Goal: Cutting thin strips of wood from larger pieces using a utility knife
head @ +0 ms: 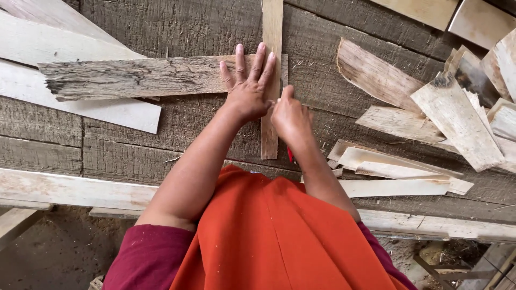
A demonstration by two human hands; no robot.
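Note:
My left hand point(248, 85) lies flat with fingers spread on a rough grey wooden slat point(134, 78) that runs left to right across the workbench. A narrow pale strip point(272, 32) crosses it at a right angle, running away from me. My right hand point(291, 119) is closed beside the left one, over the strip, and grips a thin red tool point(290, 156) whose end shows below the wrist. What kind of tool it is cannot be told.
The bench point(161, 150) is made of coarse grey planks. Pale boards point(64, 48) lie at the far left. Several loose veneer offcuts point(446, 118) are piled at the right. A light wooden rail point(70, 188) edges the bench near my orange apron.

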